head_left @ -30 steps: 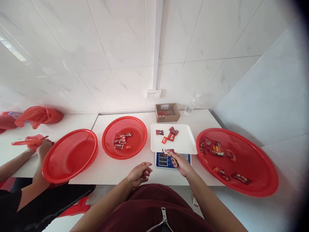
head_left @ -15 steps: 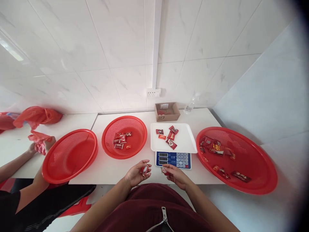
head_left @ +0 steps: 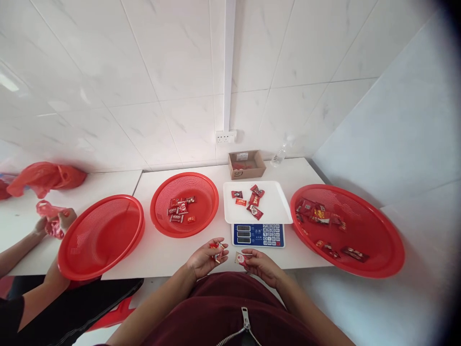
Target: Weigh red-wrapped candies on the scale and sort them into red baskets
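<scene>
My left hand (head_left: 205, 258), palm up near the table's front edge, is closed around small red-wrapped candies (head_left: 217, 251). Opposite it, my right hand (head_left: 262, 265) pinches a red packet with a pale end (head_left: 240, 258) between thumb and fingers. Just beyond my hands stands a blue digital scale (head_left: 258, 235) with a white tray (head_left: 277, 197) on top. Several red and brown wrapped candies (head_left: 255, 211) lie on that tray. To the left, a red mesh basket (head_left: 205, 218) holds several similar candies (head_left: 183, 206).
A larger red basket (head_left: 382, 250) at right contains scattered wrapped snacks (head_left: 320, 215). At left stands another red basket (head_left: 104, 245), beside a co-worker's hands (head_left: 66, 220) holding a red plastic bag (head_left: 48, 209). A cardboard box (head_left: 248, 170) and clear bottle (head_left: 279, 156) stand by the wall.
In my right hand the packet has turned, showing more of its pale end toward the left. The candies in my left hand have shifted. My view has moved slightly.
</scene>
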Demonstrator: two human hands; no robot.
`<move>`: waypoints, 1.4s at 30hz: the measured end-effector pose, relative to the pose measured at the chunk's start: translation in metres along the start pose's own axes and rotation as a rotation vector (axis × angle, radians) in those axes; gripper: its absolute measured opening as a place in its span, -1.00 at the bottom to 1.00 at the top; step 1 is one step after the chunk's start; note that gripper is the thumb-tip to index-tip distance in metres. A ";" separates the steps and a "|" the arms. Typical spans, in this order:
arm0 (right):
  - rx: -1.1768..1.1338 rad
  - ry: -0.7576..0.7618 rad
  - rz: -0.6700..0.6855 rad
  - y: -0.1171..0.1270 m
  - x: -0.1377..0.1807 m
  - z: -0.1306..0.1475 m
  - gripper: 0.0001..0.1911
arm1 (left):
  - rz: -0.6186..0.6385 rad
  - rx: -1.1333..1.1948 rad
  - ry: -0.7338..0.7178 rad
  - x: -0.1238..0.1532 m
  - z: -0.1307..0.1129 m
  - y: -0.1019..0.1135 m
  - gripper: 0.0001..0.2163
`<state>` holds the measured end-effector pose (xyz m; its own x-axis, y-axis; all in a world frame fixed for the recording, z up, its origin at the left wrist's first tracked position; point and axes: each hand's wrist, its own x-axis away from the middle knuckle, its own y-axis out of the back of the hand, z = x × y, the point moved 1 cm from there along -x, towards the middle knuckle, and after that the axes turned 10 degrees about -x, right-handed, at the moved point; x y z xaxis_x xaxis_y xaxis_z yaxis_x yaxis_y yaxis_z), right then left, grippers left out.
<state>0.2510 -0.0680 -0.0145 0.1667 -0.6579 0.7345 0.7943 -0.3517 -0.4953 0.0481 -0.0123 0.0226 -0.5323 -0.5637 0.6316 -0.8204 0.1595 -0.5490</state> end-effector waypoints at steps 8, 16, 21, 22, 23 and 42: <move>-0.035 0.032 0.053 -0.019 0.009 -0.002 -0.77 | 0.064 0.094 0.042 0.006 -0.014 0.006 -0.70; -0.048 0.054 0.102 -0.039 0.008 -0.016 -0.71 | 0.168 0.014 0.073 0.009 -0.026 0.016 -0.56; -0.071 0.083 0.193 -0.057 0.006 -0.027 -0.66 | 0.182 -0.236 0.066 0.013 -0.030 0.011 -0.47; -0.085 0.087 0.235 -0.062 0.006 -0.030 -0.66 | 0.185 -0.303 0.065 0.014 -0.030 0.009 -0.45; -0.100 0.090 0.271 -0.066 0.005 -0.032 -0.65 | 0.193 -0.375 0.070 0.014 -0.030 0.007 -0.42; -0.507 0.167 -0.152 -0.035 0.018 -0.079 -0.76 | 0.029 -0.821 0.013 -0.051 -0.048 -0.013 -0.60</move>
<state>0.1804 -0.1199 -0.0206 -0.0558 -0.6571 0.7517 0.4143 -0.7003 -0.5814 0.0760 0.0533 0.0246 -0.5535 -0.5416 0.6327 -0.6951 0.7189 0.0072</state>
